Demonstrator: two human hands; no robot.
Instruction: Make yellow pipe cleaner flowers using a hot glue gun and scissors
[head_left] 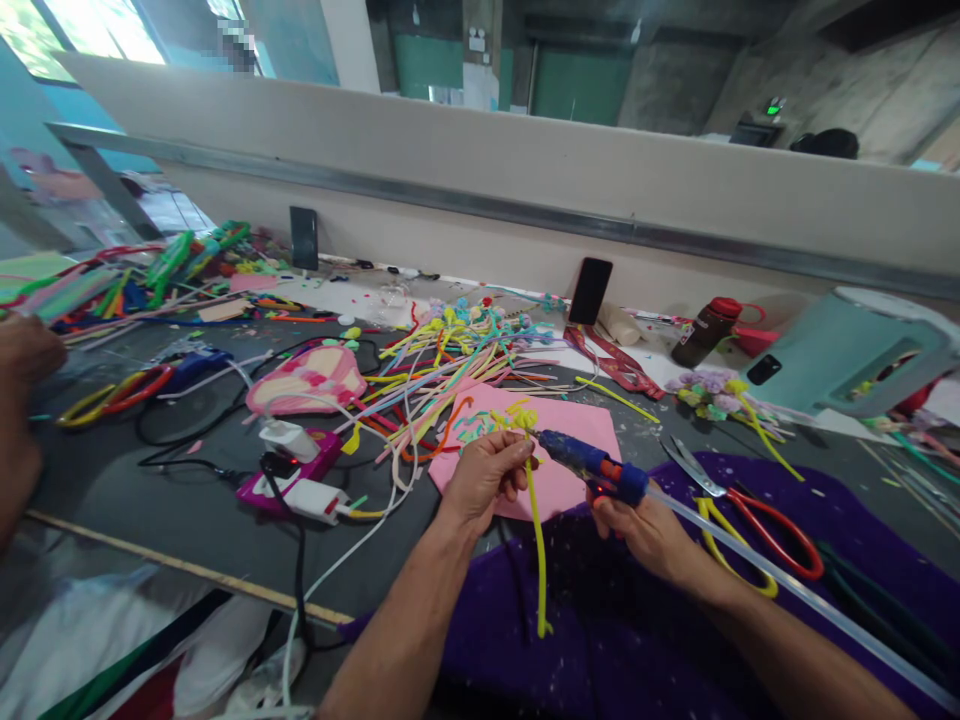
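In the head view my left hand pinches a yellow pipe cleaner whose long stem hangs down. Its top end bends into a small yellow cluster above my fingertips. My right hand grips a blue hot glue gun, with a long clear glue stick coming out of its back. The gun's nozzle points left, close to the top of the stem; whether it touches cannot be made out. Under both hands lies a pink sheet with short cut yellow and green bits on it.
Red-and-yellow scissors lie on purple cloth at right. A purple power strip with cables sits at left. Pipe cleaners heap behind the pink sheet. A phone and bottle stand near the partition. Another person's hand shows far left.
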